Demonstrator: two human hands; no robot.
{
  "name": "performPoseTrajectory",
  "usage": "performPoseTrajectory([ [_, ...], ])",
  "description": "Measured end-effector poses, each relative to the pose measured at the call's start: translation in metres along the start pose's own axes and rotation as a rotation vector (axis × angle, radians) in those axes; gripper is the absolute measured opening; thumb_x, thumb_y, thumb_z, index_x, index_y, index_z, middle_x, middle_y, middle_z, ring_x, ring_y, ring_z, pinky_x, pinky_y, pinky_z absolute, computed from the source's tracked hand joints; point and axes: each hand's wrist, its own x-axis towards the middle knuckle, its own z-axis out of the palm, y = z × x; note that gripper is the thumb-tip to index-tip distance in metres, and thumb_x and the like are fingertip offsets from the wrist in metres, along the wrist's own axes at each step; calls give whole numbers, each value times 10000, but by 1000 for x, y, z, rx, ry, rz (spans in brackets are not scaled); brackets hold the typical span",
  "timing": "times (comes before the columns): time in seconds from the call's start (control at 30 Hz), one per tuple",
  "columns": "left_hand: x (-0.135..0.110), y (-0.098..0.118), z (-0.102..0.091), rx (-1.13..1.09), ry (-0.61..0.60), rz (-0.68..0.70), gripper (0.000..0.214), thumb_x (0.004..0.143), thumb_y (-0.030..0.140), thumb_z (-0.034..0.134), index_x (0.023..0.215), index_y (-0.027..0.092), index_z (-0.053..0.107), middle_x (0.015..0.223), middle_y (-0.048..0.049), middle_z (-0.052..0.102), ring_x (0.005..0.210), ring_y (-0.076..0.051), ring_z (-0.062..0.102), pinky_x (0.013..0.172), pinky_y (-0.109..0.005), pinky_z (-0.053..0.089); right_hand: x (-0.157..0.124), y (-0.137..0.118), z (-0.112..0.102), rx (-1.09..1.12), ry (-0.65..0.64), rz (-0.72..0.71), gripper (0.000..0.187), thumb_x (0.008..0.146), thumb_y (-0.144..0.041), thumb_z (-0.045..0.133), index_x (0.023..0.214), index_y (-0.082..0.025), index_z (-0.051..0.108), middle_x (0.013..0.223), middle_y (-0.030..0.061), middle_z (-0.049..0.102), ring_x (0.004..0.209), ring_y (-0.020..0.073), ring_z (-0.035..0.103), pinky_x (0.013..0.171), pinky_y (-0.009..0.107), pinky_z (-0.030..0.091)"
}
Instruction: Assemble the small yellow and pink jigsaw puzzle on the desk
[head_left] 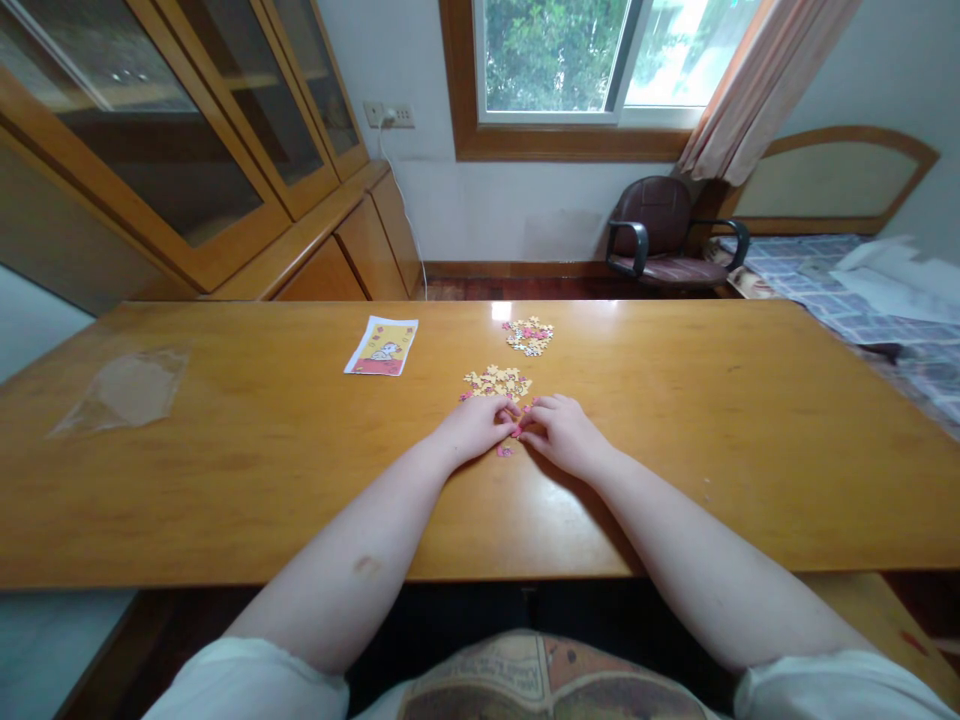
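The left hand (pixel 480 428) and right hand (pixel 568 432) meet at small pink pieces (pixel 517 432). Each grip has its fingertips bent close; I cannot tell if either is clamped on a piece. A loose pink piece (pixel 505 451) lies near, at 7 o'clock, and a palm might bump it. The yellow pile (pixel 496 381) is just past them at 11 o'clock, so knuckles could mess it up. The counter (pixel 750 420) has its near edge at 6 o'clock, well apart, and wide room at 3 o'clock.
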Motion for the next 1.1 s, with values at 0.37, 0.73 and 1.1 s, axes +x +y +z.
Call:
performPoseTrajectory([
  [0.37,-12,1,-21,-129,-16,-50,137,750,259,641,843,179,701,788,-9,718,733,-149,647,728,-261,507,-14,-12,-22,129,-232,-233,242,845,-396,660,1028,-253,730,850,41,662,842,175,588,826,334,377],
  [0.73,-8,-8,-15,-65,-83,-83,152,721,322,645,797,191,661,764,-7,714,705,-160,651,641,-253,474,-15,-14,-22,83,-297,-181,313,850,-459,634,1083,-267,717,913,64,664,899,209,580,845,363,366],
  [1.1,-9,-6,-15,5,-91,-46,149,728,315,634,808,193,666,783,-10,714,718,-159,637,633,-245,453,-14,-13,-21,86,-305,-161,326,848,-465,634,1102,-276,712,934,70,669,912,216,578,853,370,365],
])
